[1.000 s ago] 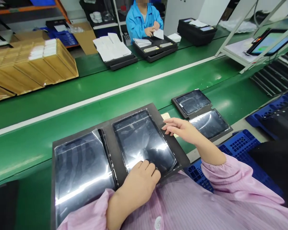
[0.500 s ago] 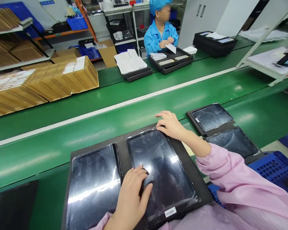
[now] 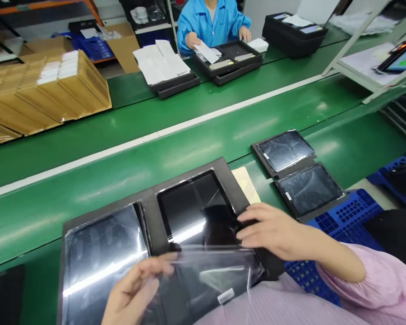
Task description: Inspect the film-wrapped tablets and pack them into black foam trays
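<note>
A tablet [image 3: 196, 203] lies face up in the right recess of a black foam tray [image 3: 152, 221]. Clear plastic film [image 3: 219, 271] with a small white label is lifted off its lower part, the upper screen bare and glossy. My left hand [image 3: 135, 289] pinches the film's left corner, its fingers a little blurred. At the tablet's right edge, my right hand [image 3: 274, 232] has its fingers spread, tips near the screen's side; the thumb is hidden. Left of it, another tablet [image 3: 104, 257] sits in the same tray with film still over its screen.
Two more film-covered tablets [image 3: 286, 149] lie on trays to the right, beside blue plastic baskets [image 3: 348, 216]. Beyond the green conveyor [image 3: 189, 135], a person in blue [image 3: 213, 27] handles white paper over black trays. Cardboard sleeves [image 3: 54, 95] stand at far left.
The film has come up from the right tablet's top and been drawn down towards me. My left hand now grips its corner; my right hand moved down along the tablet's right side. The view shifted.
</note>
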### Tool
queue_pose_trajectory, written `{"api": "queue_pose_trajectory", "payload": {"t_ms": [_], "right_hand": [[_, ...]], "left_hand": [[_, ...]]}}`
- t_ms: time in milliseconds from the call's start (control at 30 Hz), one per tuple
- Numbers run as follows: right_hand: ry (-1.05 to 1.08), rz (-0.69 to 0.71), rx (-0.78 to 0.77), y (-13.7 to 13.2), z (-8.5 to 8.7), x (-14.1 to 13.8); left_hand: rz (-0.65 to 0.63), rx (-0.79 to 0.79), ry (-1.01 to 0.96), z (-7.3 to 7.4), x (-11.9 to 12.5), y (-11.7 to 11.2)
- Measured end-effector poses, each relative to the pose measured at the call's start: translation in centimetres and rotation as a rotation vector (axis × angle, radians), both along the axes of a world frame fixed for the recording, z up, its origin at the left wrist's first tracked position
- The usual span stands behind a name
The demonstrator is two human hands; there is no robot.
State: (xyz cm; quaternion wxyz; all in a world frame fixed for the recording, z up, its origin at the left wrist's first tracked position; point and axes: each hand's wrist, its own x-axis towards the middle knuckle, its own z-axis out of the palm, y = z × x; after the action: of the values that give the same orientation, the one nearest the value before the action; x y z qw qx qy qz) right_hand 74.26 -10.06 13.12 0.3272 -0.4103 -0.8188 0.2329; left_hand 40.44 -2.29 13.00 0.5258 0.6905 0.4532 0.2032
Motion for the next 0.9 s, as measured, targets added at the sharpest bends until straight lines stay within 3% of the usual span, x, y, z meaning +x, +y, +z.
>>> {"api": "queue_pose_trajectory", "payload": {"t_ms": [67,167,267,400,500,633,733,800,900], "right_hand": [[-0.104,0.116,0.019,-0.7,-1.0,-0.3],[-0.137,0.161,0.023,-1.4,-1.6,-1.1],[-0.245,0.051,0.068,-0.7,-1.4,-1.4],[-0.275,-0.154,0.128,3.3,-1.0,-2.0],[-0.137,-0.331,-0.009,7.5,-0.9,-2.7],[0.297,-0.707,-0.228,11.2,-0.9,-2.5],[0.542,-0.684,-0.418,10.4,-0.3,-1.7],[0.590,-0.634,-0.550,8.8,0.3,-1.2],[0.320,-0.703,-0.717,6.6,0.8,-1.6]], "left_hand": [[0.064,0.106,0.110,-0.8,0.9,1.0],[-0.088,0.435,0.249,-1.5,3.1,3.3],[-0.246,0.602,0.401,-1.6,4.5,5.7],[-0.355,0.562,0.513,-1.1,4.5,7.2],[-0.347,0.476,0.519,-0.6,4.2,7.3],[-0.327,0.403,0.386,-0.3,4.2,7.9],[-0.382,0.396,0.327,-0.2,4.0,7.9],[-0.495,0.439,0.348,0.0,3.5,6.7],[-0.718,0.557,0.366,0.2,2.1,2.8]]}}
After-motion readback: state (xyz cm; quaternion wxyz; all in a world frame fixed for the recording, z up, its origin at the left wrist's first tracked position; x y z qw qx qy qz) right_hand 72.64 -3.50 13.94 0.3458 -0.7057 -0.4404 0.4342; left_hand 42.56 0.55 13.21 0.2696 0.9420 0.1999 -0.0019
